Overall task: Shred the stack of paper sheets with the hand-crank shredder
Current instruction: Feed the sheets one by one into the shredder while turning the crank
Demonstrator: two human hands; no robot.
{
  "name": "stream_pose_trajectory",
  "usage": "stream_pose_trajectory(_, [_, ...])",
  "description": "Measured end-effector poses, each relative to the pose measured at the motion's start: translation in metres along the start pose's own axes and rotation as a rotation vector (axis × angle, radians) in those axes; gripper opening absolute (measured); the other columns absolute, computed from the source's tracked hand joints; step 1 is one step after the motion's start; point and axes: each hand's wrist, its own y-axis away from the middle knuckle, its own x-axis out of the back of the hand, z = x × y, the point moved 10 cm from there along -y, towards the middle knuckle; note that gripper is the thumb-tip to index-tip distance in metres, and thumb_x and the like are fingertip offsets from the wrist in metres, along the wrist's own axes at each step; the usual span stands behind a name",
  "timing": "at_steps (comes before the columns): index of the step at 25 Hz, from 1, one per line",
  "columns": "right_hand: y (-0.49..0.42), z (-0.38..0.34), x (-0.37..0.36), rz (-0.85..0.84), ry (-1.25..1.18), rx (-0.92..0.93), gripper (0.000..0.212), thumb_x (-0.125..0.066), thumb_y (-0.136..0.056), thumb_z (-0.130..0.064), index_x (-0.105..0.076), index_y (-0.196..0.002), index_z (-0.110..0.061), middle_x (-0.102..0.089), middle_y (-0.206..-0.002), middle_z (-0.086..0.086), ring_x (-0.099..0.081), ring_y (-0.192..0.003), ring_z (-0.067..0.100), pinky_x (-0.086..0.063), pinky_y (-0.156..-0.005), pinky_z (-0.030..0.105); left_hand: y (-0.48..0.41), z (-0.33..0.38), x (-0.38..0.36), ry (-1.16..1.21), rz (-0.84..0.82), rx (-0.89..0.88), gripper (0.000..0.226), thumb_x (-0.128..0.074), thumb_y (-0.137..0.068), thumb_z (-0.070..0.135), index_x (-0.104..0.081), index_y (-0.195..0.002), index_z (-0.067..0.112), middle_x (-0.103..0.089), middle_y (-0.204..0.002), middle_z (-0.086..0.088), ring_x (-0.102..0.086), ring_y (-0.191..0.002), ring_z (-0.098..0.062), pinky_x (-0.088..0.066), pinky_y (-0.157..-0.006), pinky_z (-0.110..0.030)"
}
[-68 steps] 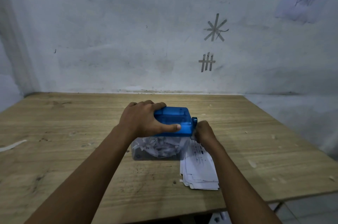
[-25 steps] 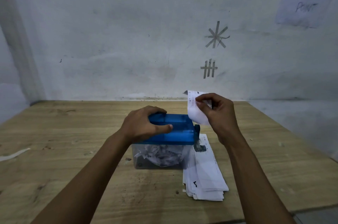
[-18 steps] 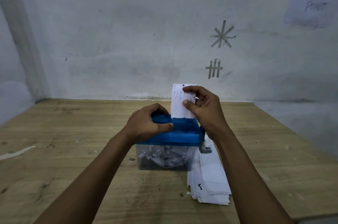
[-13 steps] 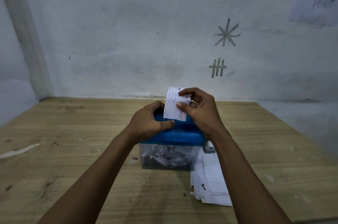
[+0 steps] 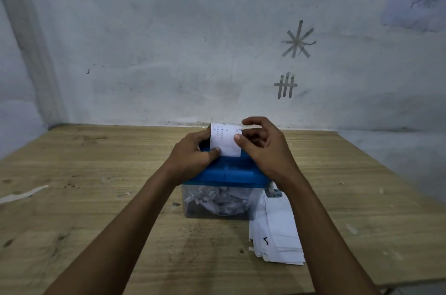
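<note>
On wooden table (image 5: 96,174), centre: blue-topped shredder (image 5: 226,174), shreds in its clear bin. I log left hand (image 5: 193,157) curled round the top; right hand (image 5: 263,150) pinching one sheet (image 5: 225,141) upright above it. Paper stack (image 5: 275,229) lies just beside bin's right side.

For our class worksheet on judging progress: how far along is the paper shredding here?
Done: the clear bin under the blue shredder already holds shreds. In hand: the left hand and right hand hold one sheet upright on its top. Left: cranking it through, then the stack lying beside the shredder.
</note>
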Motion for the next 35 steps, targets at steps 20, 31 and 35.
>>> stream_pose_trajectory(20, [0.031, 0.006, 0.041, 0.057, 0.788, -0.212, 0.049, -0.062, -0.083, -0.069, -0.055, -0.073, -0.021, -0.062, -0.067, -0.005, -0.058, -0.061, 0.013, -0.037, -0.054, 0.026, 0.005, 0.002, 0.004, -0.085, 0.026, 0.082, 0.056, -0.060, -0.075, 0.043, -0.065, -0.129, 0.030, -0.070, -0.121, 0.012, -0.064, -0.108, -0.015, -0.052, -0.098, -0.043])
stream_pose_trajectory(31, [0.023, 0.036, 0.056, -0.226, 0.053, -0.067, 0.038, -0.067, -0.089, -0.042, -0.077, -0.095, -0.006, -0.076, -0.101, 0.005, -0.072, -0.096, 0.021, -0.061, -0.077, 0.032, 0.000, -0.003, 0.006, -0.083, 0.041, 0.075, 0.035, -0.067, -0.082, 0.034, -0.068, -0.117, 0.032, -0.071, -0.113, 0.013, -0.064, -0.103, -0.015, -0.053, -0.096, -0.042])
stream_pose_trajectory(35, [0.006, 0.033, 0.048, -0.119, 0.006, -0.128, 0.060, -0.055, -0.092, -0.054, -0.065, -0.076, 0.003, -0.070, -0.075, 0.017, -0.070, -0.067, 0.030, -0.057, -0.057, 0.037, -0.001, -0.001, 0.006, -0.122, 0.053, 0.058, 0.037, -0.069, -0.089, 0.026, -0.065, -0.126, 0.030, -0.070, -0.120, 0.011, -0.063, -0.107, -0.016, -0.051, -0.096, -0.038])
